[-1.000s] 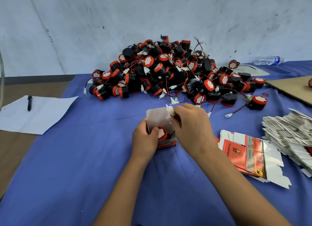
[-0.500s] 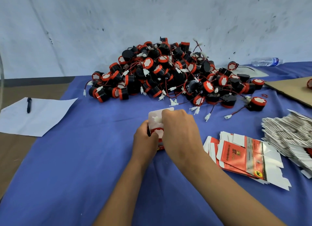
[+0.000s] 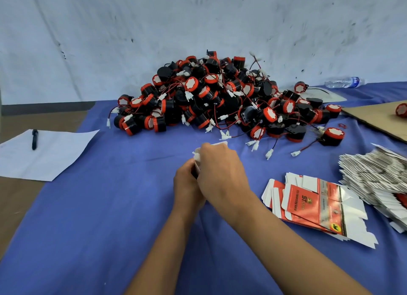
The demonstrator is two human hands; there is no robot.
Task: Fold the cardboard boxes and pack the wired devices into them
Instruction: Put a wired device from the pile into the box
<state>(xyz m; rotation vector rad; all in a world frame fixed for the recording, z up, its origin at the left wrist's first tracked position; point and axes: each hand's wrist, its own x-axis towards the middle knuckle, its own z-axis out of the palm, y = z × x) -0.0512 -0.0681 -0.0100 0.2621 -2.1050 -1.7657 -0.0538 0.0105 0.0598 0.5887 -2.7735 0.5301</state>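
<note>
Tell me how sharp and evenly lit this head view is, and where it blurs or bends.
Head view: soft, even light with no hard shadows or glare; the pile of wired devices is fairly sharp; the right hand and the left hand with the box between them are slightly motion-soft; the stack of flat boxes smears near the right edge; wide-angle bending shows at the borders.
</note>
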